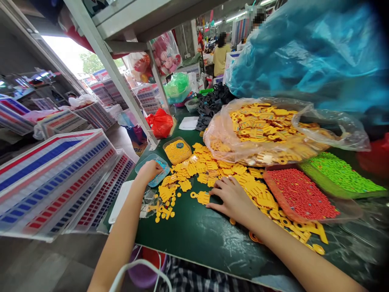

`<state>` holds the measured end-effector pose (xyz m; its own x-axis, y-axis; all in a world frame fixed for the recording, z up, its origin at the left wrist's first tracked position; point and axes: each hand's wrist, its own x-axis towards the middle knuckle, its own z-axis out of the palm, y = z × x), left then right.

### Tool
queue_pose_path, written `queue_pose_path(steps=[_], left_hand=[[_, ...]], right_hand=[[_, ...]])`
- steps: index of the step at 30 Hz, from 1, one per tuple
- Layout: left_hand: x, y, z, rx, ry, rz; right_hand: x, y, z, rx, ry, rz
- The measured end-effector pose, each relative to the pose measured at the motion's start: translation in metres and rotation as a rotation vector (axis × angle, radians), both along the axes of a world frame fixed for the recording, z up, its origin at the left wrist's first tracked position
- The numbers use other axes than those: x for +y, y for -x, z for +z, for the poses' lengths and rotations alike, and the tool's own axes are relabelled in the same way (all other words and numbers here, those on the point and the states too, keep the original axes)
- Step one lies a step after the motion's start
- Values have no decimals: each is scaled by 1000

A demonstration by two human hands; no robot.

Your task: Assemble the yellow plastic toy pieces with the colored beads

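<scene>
My left hand [149, 170] reaches into a small clear tray of blue beads [161, 173], its fingers curled down into the beads; what they pinch is hidden. My right hand [232, 197] lies flat on the dark green table [197, 235], fingers spread and pressing a yellow plastic piece [203, 197]. A loose heap of yellow plastic pieces [212, 170] spreads between and behind both hands.
A clear bag of yellow pieces [267, 129] sits behind. Trays of yellow [178, 151], red [299, 194] and green beads [342, 172] stand around. Stacked striped crates [57, 178] fill the left. A blue plastic bag [310, 52] looms at the upper right. A person [221, 54] stands far back.
</scene>
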<state>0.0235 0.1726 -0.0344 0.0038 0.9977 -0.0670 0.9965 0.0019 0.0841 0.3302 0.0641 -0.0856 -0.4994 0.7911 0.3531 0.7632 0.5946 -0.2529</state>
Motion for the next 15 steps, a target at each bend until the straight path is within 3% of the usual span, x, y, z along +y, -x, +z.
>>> queue_pose_path(steps=[4,7,10,13,15], left_hand=[[-7,-1,9,39,-45,66],[-21,-15,16,-19,-230,66],[-44,-46,11,-271,-495,-195],[-68,-82,-8,-416,-385,-545],[-80,-99,-22,-416,-285,-663]], right_hand=[[-1,0,4,-15,55,-12],[-2,1,7,-20,78,-19],[-2,1,9,-21,100,-31],[-1,1,9,-18,102,-36],[-1,1,9,-23,94,-37]])
